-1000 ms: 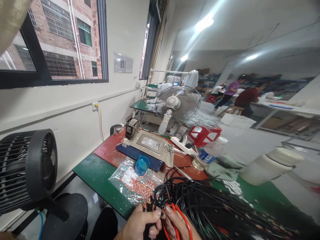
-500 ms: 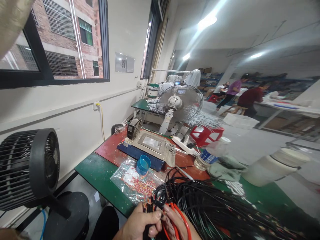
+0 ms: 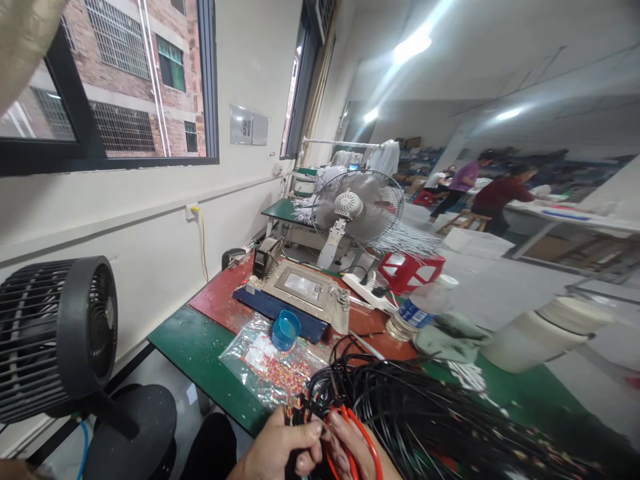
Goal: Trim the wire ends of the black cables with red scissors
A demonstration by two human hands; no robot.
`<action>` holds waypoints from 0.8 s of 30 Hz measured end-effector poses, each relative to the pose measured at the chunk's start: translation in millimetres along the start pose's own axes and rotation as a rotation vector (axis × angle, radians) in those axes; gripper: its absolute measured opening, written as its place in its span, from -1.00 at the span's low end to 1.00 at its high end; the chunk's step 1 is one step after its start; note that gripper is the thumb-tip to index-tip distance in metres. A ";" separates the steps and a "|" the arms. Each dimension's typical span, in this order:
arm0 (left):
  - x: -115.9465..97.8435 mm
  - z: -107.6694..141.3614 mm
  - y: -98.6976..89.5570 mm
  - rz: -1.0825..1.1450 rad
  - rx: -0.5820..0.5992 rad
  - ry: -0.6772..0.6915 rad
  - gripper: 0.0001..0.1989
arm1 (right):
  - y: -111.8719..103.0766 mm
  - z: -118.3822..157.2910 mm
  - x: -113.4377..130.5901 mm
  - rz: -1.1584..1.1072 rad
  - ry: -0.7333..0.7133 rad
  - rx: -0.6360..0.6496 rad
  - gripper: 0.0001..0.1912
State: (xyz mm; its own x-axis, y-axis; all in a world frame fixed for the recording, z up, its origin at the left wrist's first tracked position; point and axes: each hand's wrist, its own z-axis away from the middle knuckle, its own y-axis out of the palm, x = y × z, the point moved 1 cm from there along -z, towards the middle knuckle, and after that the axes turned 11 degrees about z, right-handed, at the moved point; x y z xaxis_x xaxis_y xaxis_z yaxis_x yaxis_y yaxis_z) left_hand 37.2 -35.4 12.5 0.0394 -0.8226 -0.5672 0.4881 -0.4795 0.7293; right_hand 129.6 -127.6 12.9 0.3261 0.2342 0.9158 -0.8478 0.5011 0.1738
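At the bottom centre my left hand [image 3: 283, 445] is closed round a bunch of black cables [image 3: 296, 460], whose thin coloured wire ends [image 3: 296, 408] stick up above the thumb. Right beside it, my right hand [image 3: 357, 443] is wrapped round red-handled scissors [image 3: 367, 437]; their blades point up among the cables. A large heap of black cables [image 3: 425, 407] spreads to the right. Small red and yellow scraps lie on a clear plastic bag [image 3: 240, 360] beyond my hands, with a blue round container [image 3: 286, 330] on it.
A beige and blue device [image 3: 305, 293] sits behind the bag. Further right are a bottle [image 3: 417, 313], a green cloth [image 3: 450, 337] and a white jar [image 3: 545, 333]. A black fan [image 3: 87, 327] stands at left, another fan [image 3: 350, 207] behind the table. People work in the background.
The view has shifted very slightly. Both hands keep their hold, with little visible movement. A person in dark red in the background has moved an arm a little.
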 end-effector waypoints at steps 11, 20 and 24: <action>-5.1 4.7 6.3 -0.077 0.023 0.031 -0.58 | 3.8 5.7 11.7 0.063 0.033 -0.081 -0.46; -1.1 1.7 1.7 -0.039 -0.002 0.097 -0.60 | -4.3 -3.2 -1.8 0.120 -0.011 -0.031 -0.43; -4.8 2.5 4.3 -0.024 -0.014 0.093 -0.56 | -3.3 -0.2 -3.1 0.127 -0.015 -0.027 -0.44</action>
State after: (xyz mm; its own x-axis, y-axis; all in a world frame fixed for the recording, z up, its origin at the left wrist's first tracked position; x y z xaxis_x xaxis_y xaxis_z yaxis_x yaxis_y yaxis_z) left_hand 36.9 -34.2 19.3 0.1077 -0.7789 -0.6179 0.5023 -0.4937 0.7099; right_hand 131.4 -129.9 9.3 0.2107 0.2847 0.9352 -0.8700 0.4909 0.0465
